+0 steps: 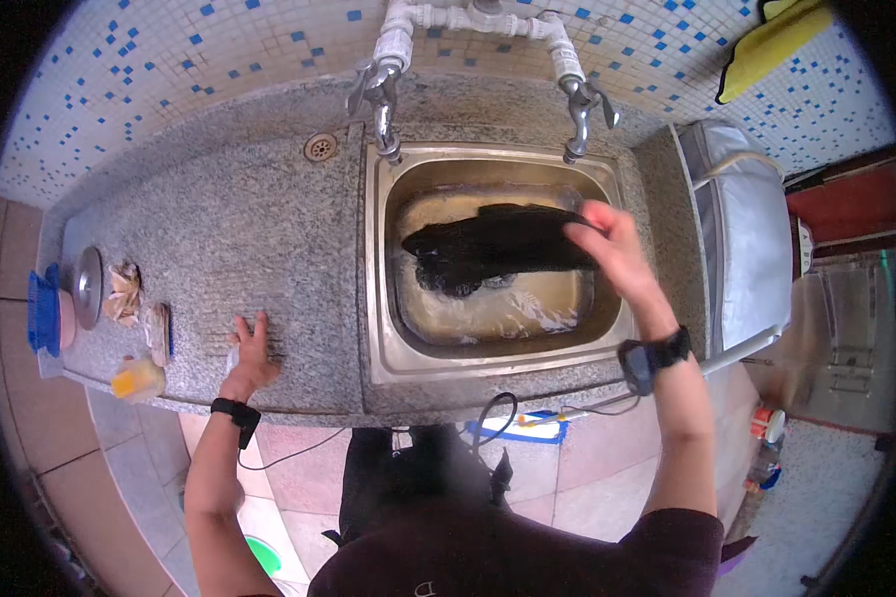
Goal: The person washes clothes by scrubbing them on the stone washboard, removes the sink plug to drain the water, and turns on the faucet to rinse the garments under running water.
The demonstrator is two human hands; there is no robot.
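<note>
A soaked black cloth [498, 244] stretches across the steel sink basin [398, 338], partly in cloudy, brownish water. My right hand [612, 244] pinches its right end between thumb and fingers, just above the basin's right side. On the ribbed part of the granite counter [299, 259], left of the sink, rests my left hand [253, 360]. Its visible fingers are stretched out and apart. A small whitish patch shows beside the left hand; I cannot make out what it is.
Two metal taps [381, 109] on white pipes hang over the sink. A scrub brush [156, 333], a container with something yellow [137, 379], crumpled paper [123, 294] and a blue basket [44, 310] sit at the counter's left end. A covered silver-grey appliance [747, 239] stands right.
</note>
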